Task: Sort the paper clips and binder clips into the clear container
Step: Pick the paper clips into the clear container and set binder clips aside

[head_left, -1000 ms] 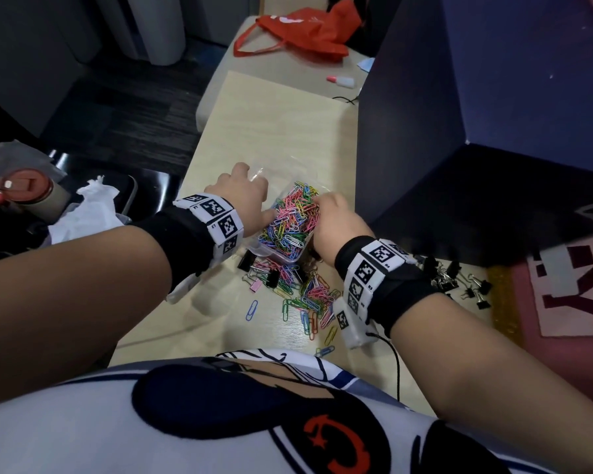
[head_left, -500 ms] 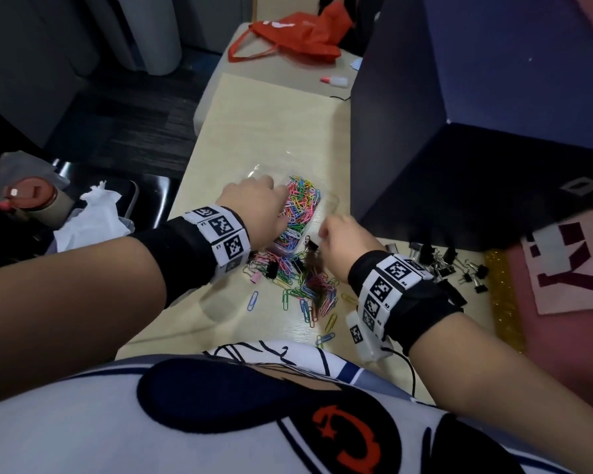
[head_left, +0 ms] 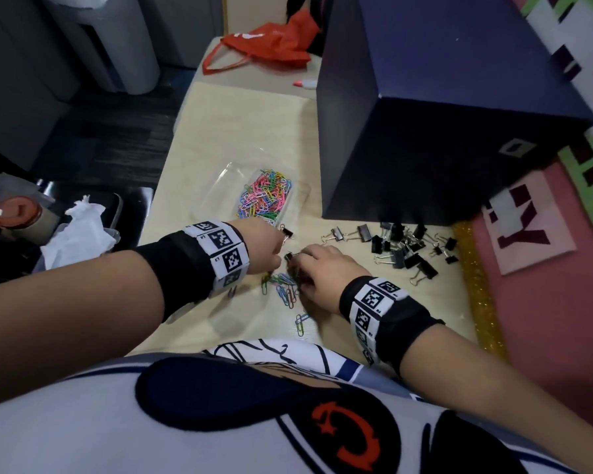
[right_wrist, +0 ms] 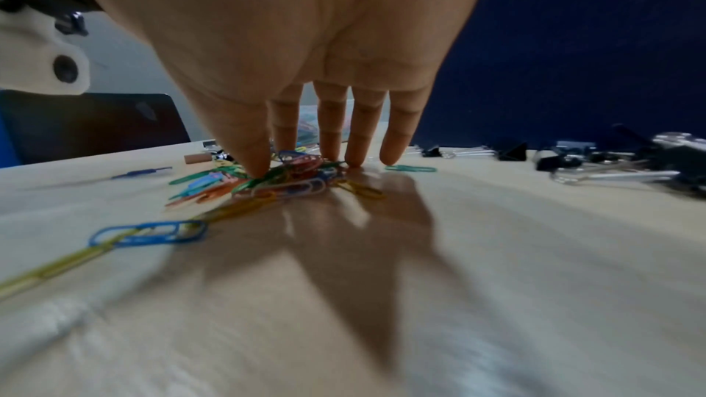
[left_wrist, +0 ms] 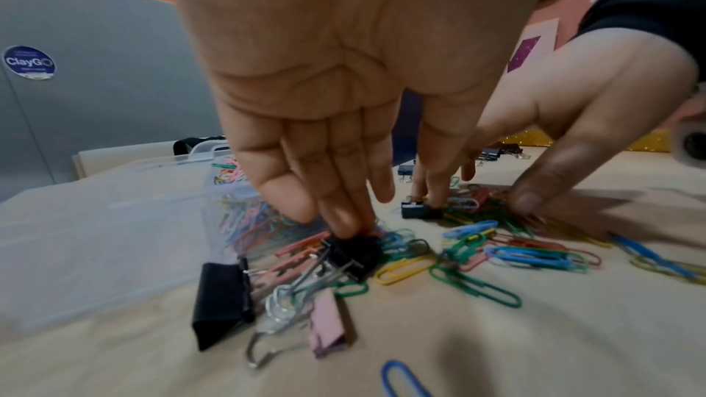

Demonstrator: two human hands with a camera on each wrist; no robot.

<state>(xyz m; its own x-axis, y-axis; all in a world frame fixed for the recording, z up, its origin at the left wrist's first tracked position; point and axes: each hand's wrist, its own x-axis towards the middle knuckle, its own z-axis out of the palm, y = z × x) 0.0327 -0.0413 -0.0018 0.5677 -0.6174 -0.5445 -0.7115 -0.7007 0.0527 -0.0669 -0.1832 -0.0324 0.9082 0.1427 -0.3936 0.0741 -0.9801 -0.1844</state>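
Paper clips [head_left: 283,289] in many colours are strewn on the pale wooden table [head_left: 240,124] just in front of the person, and many more are heaped in the right half of the clear container [head_left: 220,186], which lies on the table just beyond both hands. The left hand [head_left: 261,248] is lowered onto the near heap with its fingers straight and held together; in the left wrist view the fingertips [left_wrist: 344,219] are pressed on a small black binder clip [left_wrist: 353,252], though whether it is actually pinched cannot be told through the blur. The right hand [head_left: 322,271] is spread over the same heap, fingers straight and apart, with the thumb and fingertips [right_wrist: 359,156] set down on the clips and table; nothing is seen enclosed by it.

A larger black binder clip [left_wrist: 219,301] and a pink one [left_wrist: 328,325] lie beside the container's near wall. Well to the right, a loose group of black binder clips [head_left: 404,248] is scattered along the foot of a big dark blue box [head_left: 442,107], which closes off the table's right side. A red bag [head_left: 267,46] lies at the far end. To the left, a crumpled white tissue [head_left: 79,230] and a brown-lidded cup [head_left: 18,217] are seen off the table.

Much of the near heap is hidden beneath both hands, and the container's left compartment is hard to read through its glare.
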